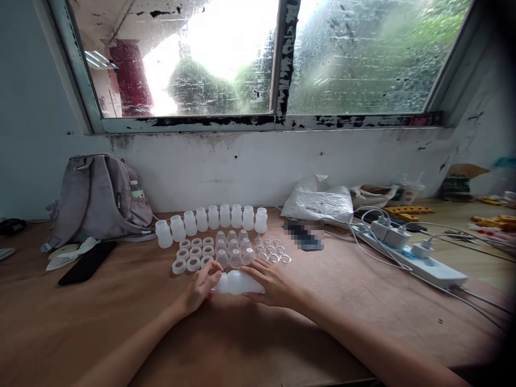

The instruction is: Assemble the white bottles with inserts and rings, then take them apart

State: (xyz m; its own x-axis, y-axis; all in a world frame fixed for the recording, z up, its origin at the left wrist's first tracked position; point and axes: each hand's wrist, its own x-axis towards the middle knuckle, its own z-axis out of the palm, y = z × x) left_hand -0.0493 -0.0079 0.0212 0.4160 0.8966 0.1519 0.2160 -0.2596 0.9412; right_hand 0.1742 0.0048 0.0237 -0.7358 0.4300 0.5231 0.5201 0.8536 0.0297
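A translucent white bottle [237,282] lies on its side between my hands near the table's front. My right hand [271,281] is wrapped over its right end. My left hand [201,287] closes around its left end, where a small clear part seems to be, too hidden to name. Just beyond stand clear domed caps [235,253] in rows, with white collar rings [194,263] to their left and thin clear rings [274,257] to their right. Behind these, several frosted bottles [224,216] stand upright in a curved row.
A black phone [87,263] and a grey backpack [94,196] are at the left. At the back right lies a silver bag [318,203]. A white power strip [431,270] with chargers and cables stretches along the right. A partly blurred dark object [305,235] lies right of the bottles.
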